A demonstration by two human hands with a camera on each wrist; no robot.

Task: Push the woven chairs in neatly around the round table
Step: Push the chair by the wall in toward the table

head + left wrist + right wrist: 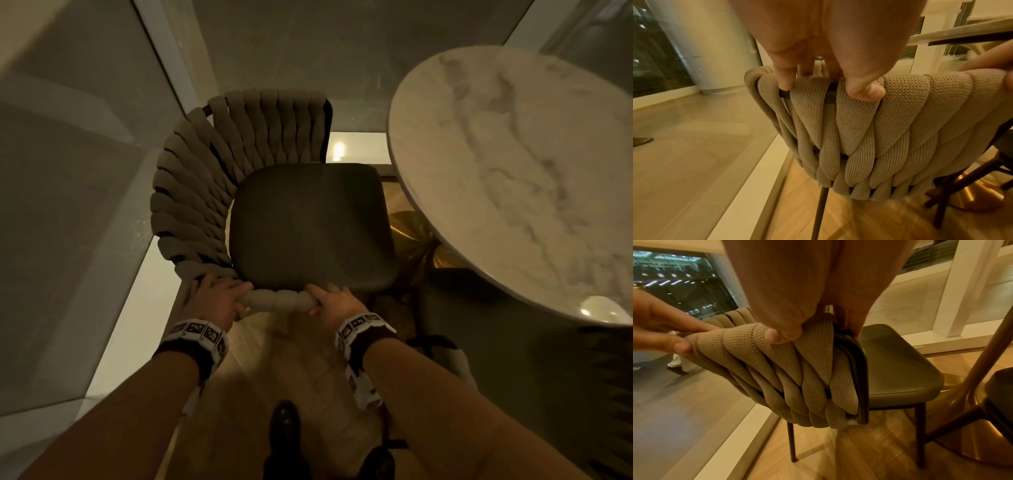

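A woven chair (191,192) with beige knitted straps and a dark seat cushion (311,226) stands just left of the round marble table (513,171). Its curved back wraps the left and near sides. My left hand (219,294) grips the near top rail, fingers curled over the straps (859,113). My right hand (334,303) grips the same rail further right, thumb pressed on the weave (777,337). The seat's right edge lies close to the table rim. The fingertips are hidden behind the rail in the head view.
A glass wall with a white sill (137,308) runs close along the chair's left. The table's gold pedestal base (411,233) sits under the top. A second dark chair seat (455,301) is tucked under the table's near side. My shoes (284,431) stand on wood flooring.
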